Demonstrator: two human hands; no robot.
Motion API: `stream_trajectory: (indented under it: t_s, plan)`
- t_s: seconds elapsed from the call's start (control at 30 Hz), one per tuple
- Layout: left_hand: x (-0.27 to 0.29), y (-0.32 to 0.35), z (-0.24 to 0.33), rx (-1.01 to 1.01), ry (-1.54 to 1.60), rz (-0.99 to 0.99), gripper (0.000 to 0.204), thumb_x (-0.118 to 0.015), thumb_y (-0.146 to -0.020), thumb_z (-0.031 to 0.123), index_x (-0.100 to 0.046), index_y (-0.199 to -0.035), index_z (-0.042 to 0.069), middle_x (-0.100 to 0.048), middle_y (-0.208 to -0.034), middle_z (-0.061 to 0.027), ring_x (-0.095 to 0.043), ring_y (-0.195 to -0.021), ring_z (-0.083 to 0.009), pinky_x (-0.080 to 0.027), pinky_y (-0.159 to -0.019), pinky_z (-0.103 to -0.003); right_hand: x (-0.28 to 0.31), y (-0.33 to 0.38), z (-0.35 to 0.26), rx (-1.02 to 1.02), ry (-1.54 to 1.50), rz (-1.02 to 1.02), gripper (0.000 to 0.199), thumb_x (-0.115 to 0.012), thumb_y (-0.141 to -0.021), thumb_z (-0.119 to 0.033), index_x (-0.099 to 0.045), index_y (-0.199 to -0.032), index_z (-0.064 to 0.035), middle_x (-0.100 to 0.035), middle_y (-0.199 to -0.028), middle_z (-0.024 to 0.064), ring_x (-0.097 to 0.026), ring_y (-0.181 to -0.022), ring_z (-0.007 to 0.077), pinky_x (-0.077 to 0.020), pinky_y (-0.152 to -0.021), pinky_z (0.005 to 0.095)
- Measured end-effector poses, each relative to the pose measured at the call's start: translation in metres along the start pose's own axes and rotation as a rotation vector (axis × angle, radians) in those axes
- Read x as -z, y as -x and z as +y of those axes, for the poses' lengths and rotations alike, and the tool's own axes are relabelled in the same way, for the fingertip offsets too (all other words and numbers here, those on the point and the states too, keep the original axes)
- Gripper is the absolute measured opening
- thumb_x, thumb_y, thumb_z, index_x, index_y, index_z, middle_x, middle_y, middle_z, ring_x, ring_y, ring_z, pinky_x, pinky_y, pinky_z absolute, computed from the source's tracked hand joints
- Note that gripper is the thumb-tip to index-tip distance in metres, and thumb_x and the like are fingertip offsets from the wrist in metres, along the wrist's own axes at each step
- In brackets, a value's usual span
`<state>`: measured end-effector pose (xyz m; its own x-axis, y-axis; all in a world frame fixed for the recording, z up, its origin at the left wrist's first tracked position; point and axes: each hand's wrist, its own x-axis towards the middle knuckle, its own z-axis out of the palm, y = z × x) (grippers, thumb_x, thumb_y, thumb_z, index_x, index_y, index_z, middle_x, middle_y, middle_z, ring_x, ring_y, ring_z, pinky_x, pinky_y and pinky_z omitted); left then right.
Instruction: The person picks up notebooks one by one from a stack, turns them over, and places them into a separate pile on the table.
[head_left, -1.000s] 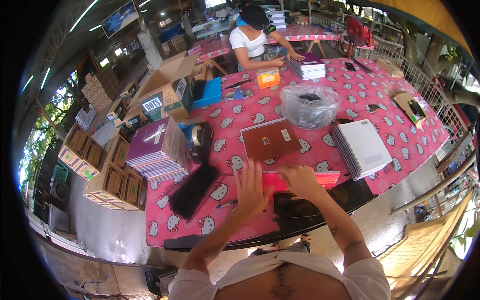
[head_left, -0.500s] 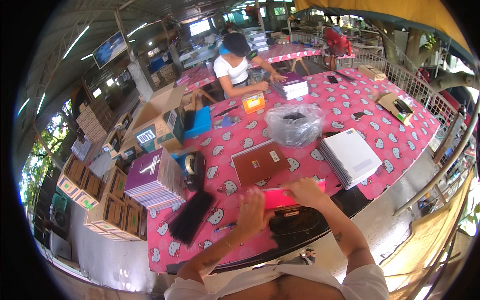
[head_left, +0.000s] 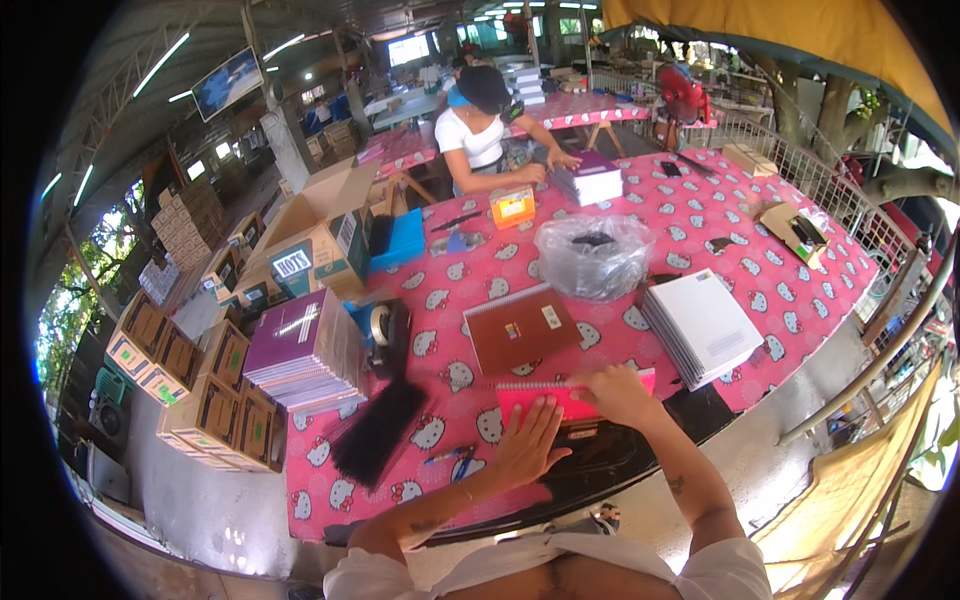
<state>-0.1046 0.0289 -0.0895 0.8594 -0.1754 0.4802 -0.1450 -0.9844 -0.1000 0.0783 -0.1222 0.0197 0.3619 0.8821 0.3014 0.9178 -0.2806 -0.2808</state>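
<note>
A pink spiral-bound notebook [head_left: 573,407] lies close to the table's front edge, its coil along the far side. My left hand [head_left: 527,447] rests flat on its left part, fingers stretched out. Toward its right end my right hand [head_left: 614,395] is closed over the notebook, the thumb side facing left; its fingertips are partly hidden. Just beyond is a brown spiral notebook [head_left: 522,332], lying flat. To the right stands a stack of white-covered spiral notebooks [head_left: 708,320]. Pens [head_left: 450,455] lie left of my left hand.
Leftward are a black-bristled brush [head_left: 375,440], a tape dispenser [head_left: 390,335] and wrapped purple notebooks [head_left: 305,345]. Behind sit a clear plastic bag [head_left: 592,262], an orange box [head_left: 513,208] and an open carton [head_left: 320,245]. Across the table, a person [head_left: 475,140] touches another notebook stack [head_left: 590,180].
My left hand has come down flat onto the pink notebook from its blurred, raised pose at the left end. My right hand stays at the notebook's right part.
</note>
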Motion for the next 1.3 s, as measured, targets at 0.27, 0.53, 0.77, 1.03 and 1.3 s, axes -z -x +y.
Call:
stream_trajectory:
  t_s: [0.27,0.53,0.77,1.03,1.3]
  plan:
    - [0.023,0.008,0.022,0.063,0.050,0.040,0.071,-0.053,-0.099,0.047,-0.043,-0.145,-0.007,-0.043,-0.152,-0.0254,-0.035,-0.146,-0.0372,-0.023,-0.118,-0.059,0.040,0.026,-0.020,0.112,0.189,0.369,0.046,-0.079,-0.083,-0.032,-0.068,-0.124,-0.0131,-0.070,-0.113,0.0143,-0.068,-0.094,0.0310,-0.0545,-0.081,0.0420]
    - [0.071,-0.091,-0.031,0.093,0.205,-0.114,0.039,-0.063,-0.096,0.039,-0.062,-0.117,0.007,-0.063,-0.119,-0.0108,-0.062,-0.112,-0.0216,-0.033,-0.111,-0.050,-0.026,0.063,0.072,-0.252,-1.192,0.053,0.050,-0.080,-0.084,-0.010,-0.065,-0.130,-0.0008,-0.066,-0.113,0.0043,-0.061,-0.101,0.0121,-0.0526,-0.085,0.0295]
    - [0.074,-0.098,-0.025,0.133,0.001,-0.095,0.052,-0.059,-0.096,0.047,-0.059,-0.127,0.006,-0.057,-0.134,-0.0152,-0.051,-0.131,-0.0299,-0.032,-0.112,-0.054,-0.020,0.060,0.064,-0.352,-1.097,-0.039,0.036,-0.078,-0.087,-0.008,-0.070,-0.120,0.0036,-0.072,-0.095,0.0019,-0.061,-0.089,0.0075,-0.0510,-0.080,0.0248]
    - [0.025,-0.092,0.016,0.257,-0.007,-0.033,0.083,-0.051,-0.097,0.057,-0.037,-0.149,-0.007,-0.034,-0.157,-0.0277,-0.027,-0.149,-0.0440,-0.020,-0.117,-0.063,-0.030,0.068,0.078,-0.294,-1.096,0.011,0.036,-0.075,-0.091,-0.008,-0.069,-0.125,0.0019,-0.072,-0.107,0.0030,-0.061,-0.095,0.0083,-0.0507,-0.087,0.0253]
    - [0.024,-0.099,0.020,0.171,0.030,-0.015,0.082,-0.048,-0.098,0.055,-0.034,-0.151,-0.006,-0.032,-0.158,-0.0276,-0.026,-0.150,-0.0416,-0.019,-0.118,-0.062,-0.030,0.063,0.072,-0.277,-1.184,0.049,0.036,-0.074,-0.091,-0.007,-0.067,-0.124,0.0047,-0.071,-0.104,0.0031,-0.061,-0.093,0.0073,-0.0516,-0.084,0.0262]
